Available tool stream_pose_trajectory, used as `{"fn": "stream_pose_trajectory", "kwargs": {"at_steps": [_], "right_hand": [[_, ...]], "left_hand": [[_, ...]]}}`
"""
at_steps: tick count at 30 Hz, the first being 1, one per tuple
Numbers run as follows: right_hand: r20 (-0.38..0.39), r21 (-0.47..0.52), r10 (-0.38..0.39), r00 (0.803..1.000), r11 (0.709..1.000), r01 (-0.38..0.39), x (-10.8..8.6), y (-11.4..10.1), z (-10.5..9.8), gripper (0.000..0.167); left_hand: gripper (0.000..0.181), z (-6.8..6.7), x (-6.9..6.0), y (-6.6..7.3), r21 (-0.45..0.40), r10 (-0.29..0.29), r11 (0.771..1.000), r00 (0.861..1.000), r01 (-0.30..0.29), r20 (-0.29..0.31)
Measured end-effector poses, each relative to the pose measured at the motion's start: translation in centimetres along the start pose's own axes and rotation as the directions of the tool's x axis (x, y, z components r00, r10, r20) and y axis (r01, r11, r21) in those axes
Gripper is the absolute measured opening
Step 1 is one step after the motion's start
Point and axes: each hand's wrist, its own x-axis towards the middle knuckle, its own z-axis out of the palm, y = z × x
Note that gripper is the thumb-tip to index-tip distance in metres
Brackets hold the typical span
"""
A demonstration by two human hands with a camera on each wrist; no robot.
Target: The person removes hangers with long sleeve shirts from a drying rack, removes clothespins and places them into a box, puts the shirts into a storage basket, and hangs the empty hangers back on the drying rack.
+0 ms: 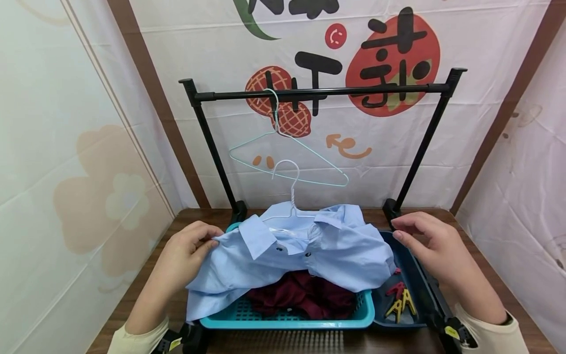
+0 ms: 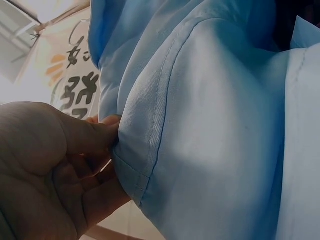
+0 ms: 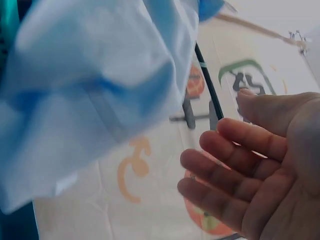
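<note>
A light blue shirt (image 1: pixel 252 265) lies spread over a turquoise basket (image 1: pixel 287 324), collar up. The white hanger (image 1: pixel 293 189) sits inside its neck, hook sticking up above the collar. At the shirt's left shoulder edge, my left hand (image 1: pixel 187 253) pinches the cloth between thumb and fingers; the left wrist view shows the thumb (image 2: pixel 107 131) at a shoulder seam. My right hand (image 1: pixel 435 248) hovers to the right of the shirt, apart from it, fingers loosely bent and holding nothing. In the right wrist view its palm and fingertips are free of the cloth.
A black rack (image 1: pixel 327 92) stands behind, with a mint green hanger (image 1: pixel 305 142) on its bar. Dark red cloth (image 1: pixel 305 295) lies in the basket. A dark blue tray (image 1: pixel 411 319) at the right holds red and yellow clothespins (image 1: pixel 400 305). Printed curtains surround the wooden table (image 1: pixel 146 290).
</note>
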Motion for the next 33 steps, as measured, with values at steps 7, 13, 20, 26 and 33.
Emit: {"fn": "stream_pose_trajectory", "kwargs": {"at_steps": [7,13,20,26,33], "right_hand": [[-0.013,-0.034,-0.184,0.983,0.982,0.183,0.1,-1.7,1.5,0.037],[-0.017,0.003,-0.237,0.971,0.971,0.237,-0.1,-2.2,2.7,0.039],[-0.035,-0.026,-0.254,0.966,0.967,0.254,-0.2,-2.4,3.2,0.039],[-0.03,-0.085,-0.217,0.976,0.973,0.213,-0.3,-2.4,3.3,0.036],[-0.027,-0.196,-0.221,0.975,0.957,0.211,-0.2,-2.8,2.9,0.035]], "left_hand": [[0.024,-0.1,0.1,0.2,0.001,0.01,1.0,1.0,-0.01,-0.006],[0.024,0.0,0.0,0.3,-0.002,0.031,1.0,0.999,-0.031,-0.01],[0.024,-0.1,-0.1,0.5,-0.001,0.03,1.0,1.0,-0.03,0.003],[0.024,-0.2,-0.1,0.8,-0.001,0.036,0.999,0.999,-0.036,0.02],[0.023,-0.2,-0.4,1.4,-0.001,0.044,0.999,0.998,-0.044,0.046]]}}
